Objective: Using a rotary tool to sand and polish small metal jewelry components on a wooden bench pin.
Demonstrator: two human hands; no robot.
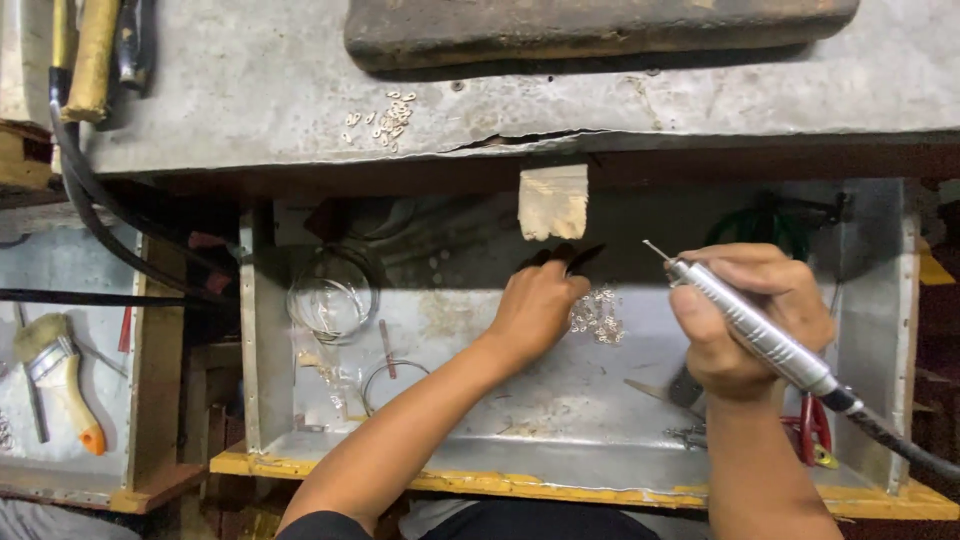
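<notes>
We see the right hand wrapped firmly around a slim knurled metal handpiece, its fine bit pointing up-left and a dark flexible shaft trailing off to the right. The left hand reaches into a sheet-metal tray, fingertips gathered down beside a heap of tiny silvery links; we cannot tell whether they pinch any. A pale wooden peg juts from the scarred grey bench, where more small links lie. In the tray sit wire hoops and red-handled pliers. A brush lies at the left.
</notes>
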